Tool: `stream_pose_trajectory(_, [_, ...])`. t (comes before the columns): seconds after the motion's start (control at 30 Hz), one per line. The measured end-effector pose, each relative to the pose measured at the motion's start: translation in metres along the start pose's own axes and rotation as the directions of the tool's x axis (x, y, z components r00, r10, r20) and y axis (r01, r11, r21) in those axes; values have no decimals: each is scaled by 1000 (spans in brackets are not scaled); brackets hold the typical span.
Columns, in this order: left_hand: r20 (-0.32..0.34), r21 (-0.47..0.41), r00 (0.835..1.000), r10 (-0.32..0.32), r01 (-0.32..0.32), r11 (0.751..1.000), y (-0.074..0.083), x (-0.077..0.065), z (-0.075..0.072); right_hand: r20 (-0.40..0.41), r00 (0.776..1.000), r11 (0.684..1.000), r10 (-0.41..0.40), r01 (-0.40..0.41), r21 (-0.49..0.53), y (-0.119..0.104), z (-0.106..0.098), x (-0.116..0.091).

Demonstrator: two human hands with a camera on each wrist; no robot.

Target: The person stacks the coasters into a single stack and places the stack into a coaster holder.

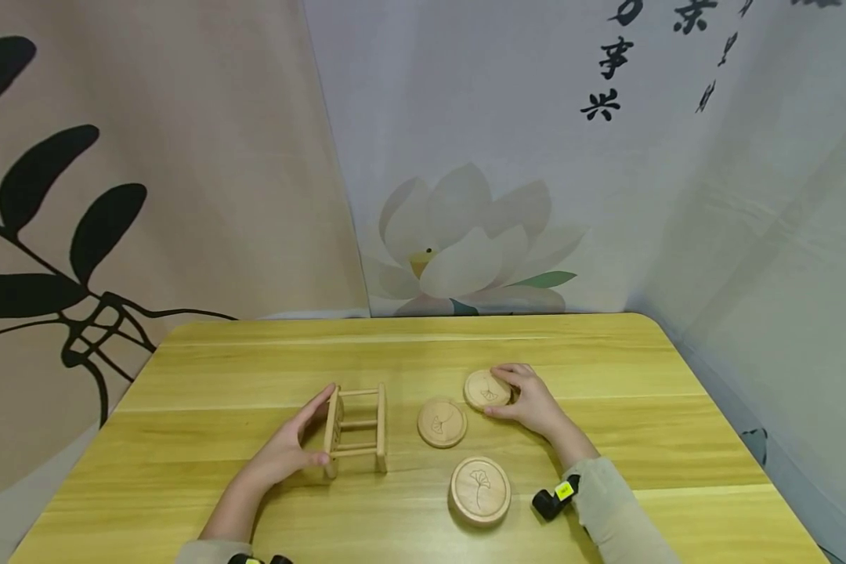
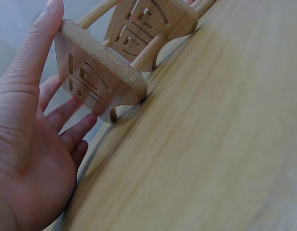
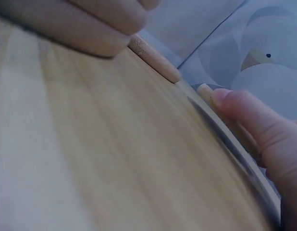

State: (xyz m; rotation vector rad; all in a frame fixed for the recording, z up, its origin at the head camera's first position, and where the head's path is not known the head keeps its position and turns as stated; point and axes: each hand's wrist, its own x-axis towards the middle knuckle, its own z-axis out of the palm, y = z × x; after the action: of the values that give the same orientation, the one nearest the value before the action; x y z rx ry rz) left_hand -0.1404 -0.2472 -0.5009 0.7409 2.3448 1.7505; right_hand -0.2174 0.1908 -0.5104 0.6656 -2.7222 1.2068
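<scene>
Two hands show on my head feed, both busy. The left hand (image 1: 287,448) grips the wooden rack (image 1: 359,424) by its near-side end panel, thumb at one end of that panel and fingers reaching round toward the other; the left wrist feed shows carved slots in both panels and rods joining them. The rack stands on the wooden table (image 1: 641,407), directly to the right of that grip.

The right hand (image 1: 529,401) pinches a round wooden disc (image 1: 482,389) between thumb and fingers, at the edge away from the rack. A dark shadow runs beneath the disc in the right wrist feed; I cannot tell whether all of it is clear of the wood.

Straight between that pinch and the rack I have one obstacle: a loose disc (image 1: 442,423) lying flat, just beside the pinched one, engraved with a leaf. A stack of discs (image 1: 480,489) sits nearer the person than either, off that line, and fills a blurred corner of my right wrist feed. To the right of the stack is the black wrist camera (image 1: 553,501), at the cuff of the right sleeve (image 1: 613,501).

Beyond both grips, past the table's far edge, hangs a cloth backdrop (image 1: 458,94) printed with a pale flower (image 1: 479,243).
</scene>
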Motion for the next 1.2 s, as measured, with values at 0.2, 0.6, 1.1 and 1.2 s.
stream_pose_trajectory(0.2, [4,-8,1000,2,-2,1000,0,0,0,-44,999,1000,-3,3,-5,-4,-3,-4])
stream_pose_trajectory(0.6, [1,-28,1000,-2,2,1000,1,2,2,-85,995,998,-59,58,-16,-13,-8,-15])
stream_pose_trajectory(1.1, [1,-21,1000,19,-19,1000,-1,2,0,-100,992,996,-73,77,36,-24,-5,-31])
stream_pose_trajectory(1.2, [1,-21,1000,18,-18,1000,0,2,0,-101,991,995,-82,87,47,-27,-5,-35])
